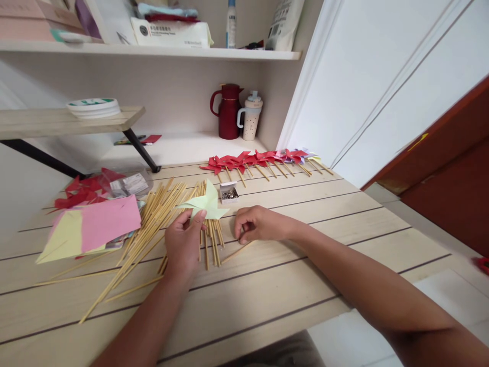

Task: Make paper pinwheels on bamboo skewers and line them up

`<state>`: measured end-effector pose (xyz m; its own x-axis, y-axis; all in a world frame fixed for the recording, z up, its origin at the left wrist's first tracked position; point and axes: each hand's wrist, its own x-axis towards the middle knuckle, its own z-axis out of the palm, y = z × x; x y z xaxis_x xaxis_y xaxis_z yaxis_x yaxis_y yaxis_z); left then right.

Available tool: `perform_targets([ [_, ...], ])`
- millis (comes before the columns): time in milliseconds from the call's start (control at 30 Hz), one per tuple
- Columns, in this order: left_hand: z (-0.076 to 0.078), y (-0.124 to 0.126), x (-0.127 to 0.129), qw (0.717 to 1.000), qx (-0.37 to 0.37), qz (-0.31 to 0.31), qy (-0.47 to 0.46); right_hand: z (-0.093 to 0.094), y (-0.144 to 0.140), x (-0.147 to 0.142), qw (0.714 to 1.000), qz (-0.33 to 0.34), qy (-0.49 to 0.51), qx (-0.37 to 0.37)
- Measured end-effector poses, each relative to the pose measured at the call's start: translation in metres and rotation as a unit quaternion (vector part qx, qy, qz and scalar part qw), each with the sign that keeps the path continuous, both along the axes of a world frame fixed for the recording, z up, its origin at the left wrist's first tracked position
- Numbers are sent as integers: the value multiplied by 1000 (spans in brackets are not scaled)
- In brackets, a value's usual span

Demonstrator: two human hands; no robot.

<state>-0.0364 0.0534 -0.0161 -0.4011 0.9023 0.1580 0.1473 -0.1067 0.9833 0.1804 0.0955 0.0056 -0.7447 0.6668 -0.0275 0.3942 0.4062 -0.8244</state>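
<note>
My left hand [185,242] pinches a pale green paper pinwheel [206,204] between thumb and fingers. The pinwheel sits above a bundle of thin wooden sticks [214,244], with no stick visibly fixed to it. To its right, my right hand [254,224] rests low over the table, fingers curled together. One loose stick [234,254] lies just below those fingertips; whether they grip it or something small is hidden. Just behind the hands stands a small open box of metal pins [229,193].
More sticks [148,229] spread across the left side. Pink paper sheets [114,219], red paper pieces [82,192] and a clear plastic container [132,183] lie farther left. Red pinwheels on sticks [244,162] line the table's back. A dark red jug [229,112] and a cup [251,117] stand behind.
</note>
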Motion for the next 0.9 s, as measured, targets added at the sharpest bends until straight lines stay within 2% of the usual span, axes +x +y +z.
perform_targets([
  [567,-1,0,-2,1000,-5,-17,-6,-4,0,-4,999,-10,-1,35],
  [667,-2,0,-2,1000,-12,-20,-9,3,0,-3,999,-25,31,34],
  [900,-1,-1,1,999,-12,-25,-22,25,-11,-8,979,-111,165,46],
])
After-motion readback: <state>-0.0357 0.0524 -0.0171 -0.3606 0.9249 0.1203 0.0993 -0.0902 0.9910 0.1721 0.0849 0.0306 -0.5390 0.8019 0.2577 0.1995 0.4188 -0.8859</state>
